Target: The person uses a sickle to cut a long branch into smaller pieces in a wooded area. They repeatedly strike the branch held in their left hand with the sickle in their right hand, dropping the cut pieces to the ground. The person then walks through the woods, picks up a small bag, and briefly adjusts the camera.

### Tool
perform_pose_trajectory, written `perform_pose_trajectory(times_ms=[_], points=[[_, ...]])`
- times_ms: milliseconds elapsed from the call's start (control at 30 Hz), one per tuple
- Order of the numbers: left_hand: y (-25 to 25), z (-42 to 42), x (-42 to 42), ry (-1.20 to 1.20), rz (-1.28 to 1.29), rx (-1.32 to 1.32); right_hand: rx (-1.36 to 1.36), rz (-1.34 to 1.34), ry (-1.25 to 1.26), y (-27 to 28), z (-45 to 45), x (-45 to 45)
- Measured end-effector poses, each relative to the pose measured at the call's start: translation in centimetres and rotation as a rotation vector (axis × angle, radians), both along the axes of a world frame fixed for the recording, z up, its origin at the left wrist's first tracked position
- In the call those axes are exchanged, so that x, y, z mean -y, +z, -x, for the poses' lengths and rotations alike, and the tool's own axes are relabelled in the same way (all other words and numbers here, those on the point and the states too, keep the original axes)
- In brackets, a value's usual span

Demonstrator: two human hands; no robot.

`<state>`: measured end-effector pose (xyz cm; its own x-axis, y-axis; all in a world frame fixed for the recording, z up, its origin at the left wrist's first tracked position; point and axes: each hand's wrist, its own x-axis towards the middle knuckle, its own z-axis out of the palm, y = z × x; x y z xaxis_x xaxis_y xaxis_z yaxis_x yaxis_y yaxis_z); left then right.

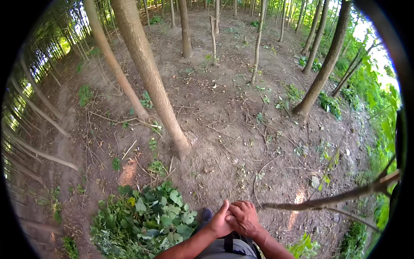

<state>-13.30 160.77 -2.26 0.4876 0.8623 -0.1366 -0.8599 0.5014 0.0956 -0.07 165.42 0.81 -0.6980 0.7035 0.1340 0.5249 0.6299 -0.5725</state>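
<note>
Close in front of my body, my left hand [222, 220] and my right hand [244, 218] are clasped together, the right laid partly over the left's fingers. No object shows in either one, though the space between the palms is hidden. A heap of cut leafy greenery [152, 220] lies on the ground to the left of my forearms. Below the hands are grey clothing with a dark strap [228, 244] and the tip of a dark shoe [207, 213].
A bare branch [307, 204] reaches in from the right, near my right hand. A tree trunk [161, 94] rises ahead on the left, and another trunk [323, 73] stands at the right. Twigs and fallen leaves litter the soil [220, 162]. Green undergrowth [365, 87] borders the right side.
</note>
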Motion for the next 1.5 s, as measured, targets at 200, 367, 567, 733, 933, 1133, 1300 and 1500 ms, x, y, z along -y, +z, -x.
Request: perform_pose_trajectory(times_ms=[200, 367, 567, 733, 933, 1133, 1300, 1500], points=[[-0.3, 1.7, -19.4, 0.099, 0.06, -0.035, -0.103, -0.092, -0.141, -0.7, 4.0, -18.6], [-0.5, 3.8, -36.8, 0.14, 0.179, -0.166, -0.188, -0.087, -0.173, -1.0, 7.6, -36.3], [2.5, 10.2, -53.2, 0.293, 0.237, -0.185, -0.216, -0.04, -0.106, 1.8, 15.2, -54.2], [3.1, 20.0, -66.3, 0.528, 0.106, -0.127, -0.257, 0.002, 0.072, 2.2, 26.4, -66.7], [3.5, 35.7, -80.1, 0.648, 0.053, -0.06, -0.332, 0.037, 0.263, 3.3, 41.2, -80.3], [3.8, 49.7, -93.6, 0.699, 0.097, -0.12, -0.352, 0.09, 0.397, 4.2, 54.5, -94.6], [2.2, 60.7, -107.5, 0.735, 0.079, -0.018, -0.34, 0.104, 0.408, 2.2, 65.1, -107.5], [-1.1, 77.0, -123.4, 0.866, -0.014, -0.027, -0.351, 0.032, 0.553, 1.5, 79.8, -123.9]])
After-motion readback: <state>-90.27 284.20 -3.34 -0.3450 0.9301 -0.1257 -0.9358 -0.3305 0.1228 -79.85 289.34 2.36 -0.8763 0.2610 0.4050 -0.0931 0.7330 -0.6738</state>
